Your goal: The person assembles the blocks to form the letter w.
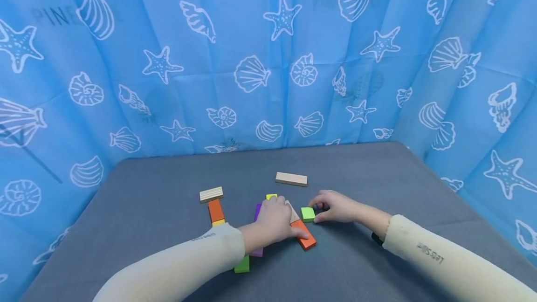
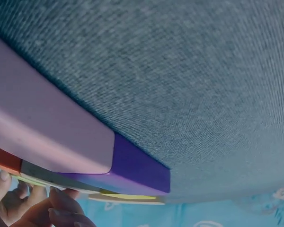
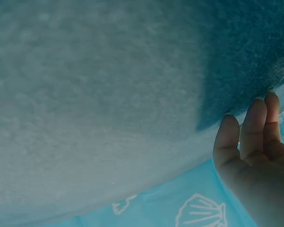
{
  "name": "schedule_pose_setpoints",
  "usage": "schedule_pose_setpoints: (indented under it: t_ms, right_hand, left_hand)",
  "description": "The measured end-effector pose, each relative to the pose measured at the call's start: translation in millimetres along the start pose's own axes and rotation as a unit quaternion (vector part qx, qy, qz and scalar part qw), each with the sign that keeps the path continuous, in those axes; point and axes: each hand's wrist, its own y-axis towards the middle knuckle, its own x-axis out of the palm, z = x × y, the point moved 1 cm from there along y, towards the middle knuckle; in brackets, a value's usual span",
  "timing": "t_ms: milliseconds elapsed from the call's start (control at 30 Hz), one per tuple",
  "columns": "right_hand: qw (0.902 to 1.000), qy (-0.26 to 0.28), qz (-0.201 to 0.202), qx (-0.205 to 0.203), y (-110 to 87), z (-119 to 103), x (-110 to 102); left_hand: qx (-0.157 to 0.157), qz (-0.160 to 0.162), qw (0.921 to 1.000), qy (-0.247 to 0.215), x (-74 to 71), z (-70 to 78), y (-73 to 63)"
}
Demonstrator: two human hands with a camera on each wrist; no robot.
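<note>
My left hand [image 1: 274,220] lies over a group of blocks, its straight thumb resting on an orange block [image 1: 309,243]. Its other fingers reach beside a pale wooden block [image 1: 292,212], partly hiding it. A purple block [image 2: 139,165], a lilac block [image 2: 47,113] and a yellow block [image 1: 271,196] show around this hand, and a green block [image 1: 242,265] pokes out under the wrist. To the right, my right hand [image 1: 335,206] pinches a light green block [image 1: 307,214] between thumb and forefinger at its right side. Only a green sliver of it shows in the right wrist view.
A loose wooden plank [image 1: 291,179] lies farther back on the grey tabletop [image 1: 356,167]. Left of the hands, a striped wooden block [image 1: 211,194], an orange-red block [image 1: 216,210] and a yellow block [image 1: 218,223] form a row. A blue shell-patterned curtain [image 1: 251,106] hangs behind.
</note>
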Motion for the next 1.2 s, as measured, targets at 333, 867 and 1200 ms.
schedule_pose_setpoints:
  t_ms: [333,867,1200]
  right_hand:
    - [0.9992,0.021,-0.032,-0.01,-23.1,3.6,-5.5]
    - [0.9972,0.0,-0.064,-0.038,-51.9,-9.6,1.2]
    - [0.9971,-0.01,-0.056,-0.05,-54.4,-16.5,6.7]
  left_hand:
    - [-0.01,-0.01,0.9999,-0.002,0.5,3.5,-0.1]
    - [-0.006,-0.012,0.9998,0.013,1.9,3.5,-0.3]
    - [0.003,-0.004,0.9999,0.012,2.4,2.9,-0.4]
